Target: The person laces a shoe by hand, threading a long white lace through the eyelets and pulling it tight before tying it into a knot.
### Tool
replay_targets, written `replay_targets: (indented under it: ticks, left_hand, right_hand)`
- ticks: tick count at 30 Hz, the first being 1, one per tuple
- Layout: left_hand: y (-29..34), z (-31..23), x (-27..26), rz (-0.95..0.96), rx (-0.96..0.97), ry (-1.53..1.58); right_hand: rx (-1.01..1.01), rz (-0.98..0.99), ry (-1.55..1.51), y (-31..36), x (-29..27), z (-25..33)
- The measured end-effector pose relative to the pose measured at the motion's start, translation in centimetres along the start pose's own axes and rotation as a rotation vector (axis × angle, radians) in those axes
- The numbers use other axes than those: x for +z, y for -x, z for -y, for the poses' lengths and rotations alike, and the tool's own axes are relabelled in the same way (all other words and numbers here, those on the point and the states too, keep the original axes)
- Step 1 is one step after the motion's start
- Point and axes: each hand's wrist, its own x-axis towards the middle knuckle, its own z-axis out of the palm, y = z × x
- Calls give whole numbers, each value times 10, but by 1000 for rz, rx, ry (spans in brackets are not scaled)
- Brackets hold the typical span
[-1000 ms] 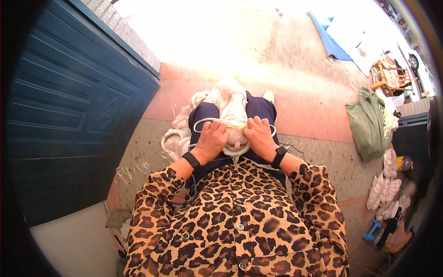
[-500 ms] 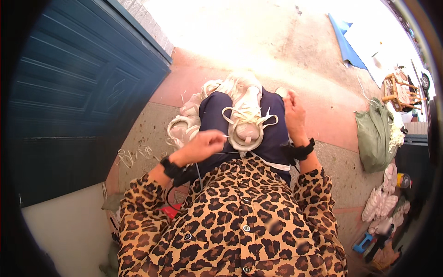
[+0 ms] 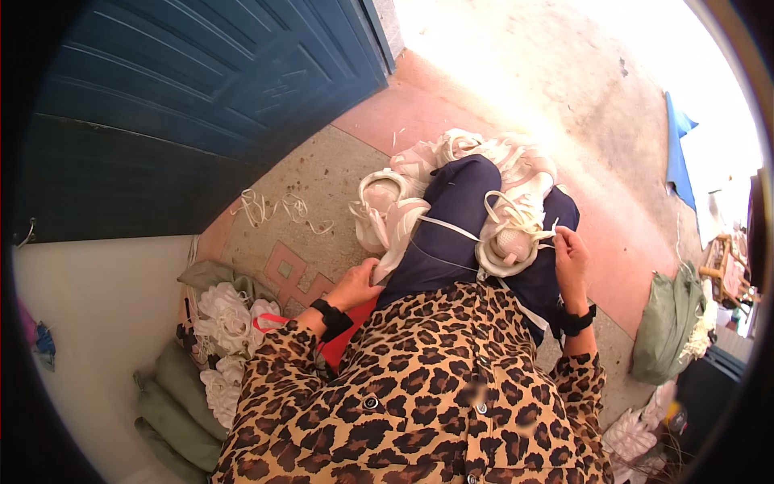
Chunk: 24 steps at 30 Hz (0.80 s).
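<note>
Across my right thigh lies a white lace-up shoe, its pale laces loosely looped over the tongue. My right hand pinches a lace end just right of that shoe, fingertips together. Down beside my left thigh, my left hand is closed at the lower end of another white shoe; some of its fingers are hidden. A flat white strip crosses the left thigh to the lap shoe. A thin cord runs over the same thigh.
More white shoes are heaped around my knees. Loose laces lie on the floor near the blue door. White shoes and green sacks sit at left. A green bag stands at right.
My view has swung left. My left hand has moved from beside the lap shoe down to the shoe by my left thigh. My right hand has come to a lace end.
</note>
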Motion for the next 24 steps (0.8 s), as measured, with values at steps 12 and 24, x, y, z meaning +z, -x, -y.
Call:
replay_targets:
  ticks: [12, 24]
  left_hand:
    - [-36, 46, -30, -438, 81, 307]
    - [-31, -201, -157, -127, 203, 916]
  right_hand:
    - [127, 17, 35, -33, 23, 4]
    - [-584, 410, 399, -2, 51, 127]
